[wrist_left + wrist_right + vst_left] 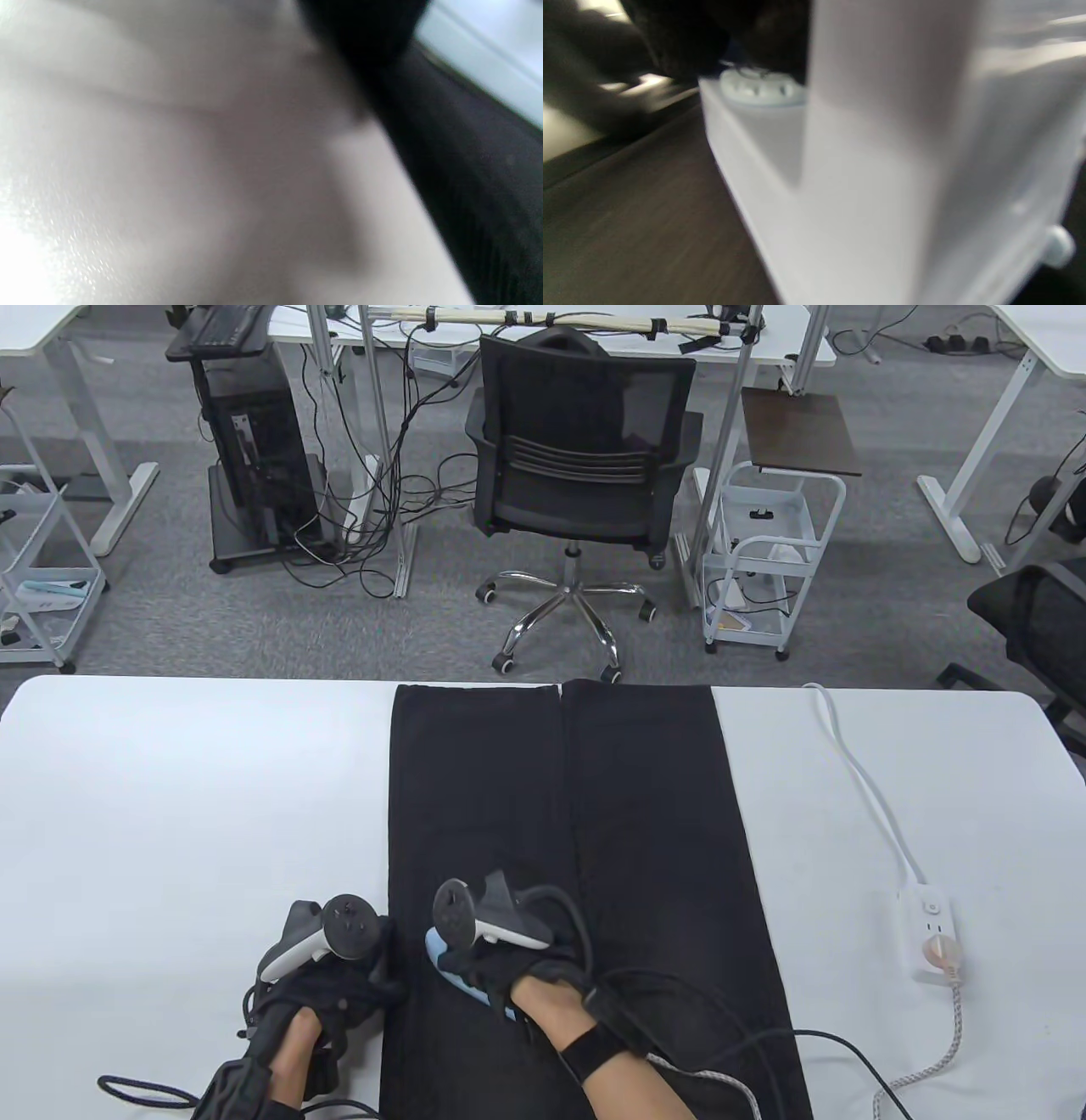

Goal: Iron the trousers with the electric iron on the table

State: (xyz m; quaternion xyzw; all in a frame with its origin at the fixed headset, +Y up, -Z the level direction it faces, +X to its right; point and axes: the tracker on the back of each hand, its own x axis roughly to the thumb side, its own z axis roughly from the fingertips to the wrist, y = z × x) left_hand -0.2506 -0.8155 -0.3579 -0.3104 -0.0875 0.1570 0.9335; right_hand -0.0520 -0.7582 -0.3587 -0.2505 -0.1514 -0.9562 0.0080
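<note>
Trousers (585, 848) lengthwise away from right hand (509, 954), gripping iron (462, 971); left hand (327, 984) beside, grip unclear.

tabletop (170, 814): white, rounded far corners
trousers (594, 831): black, flat at centre, legs reaching far edge
power strip (933, 937): white, right side, cord (857, 780) running to far edge

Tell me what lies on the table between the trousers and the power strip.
Table view: bare white table separates the trousers from the power strip; only the strip's white cord runs there.
</note>
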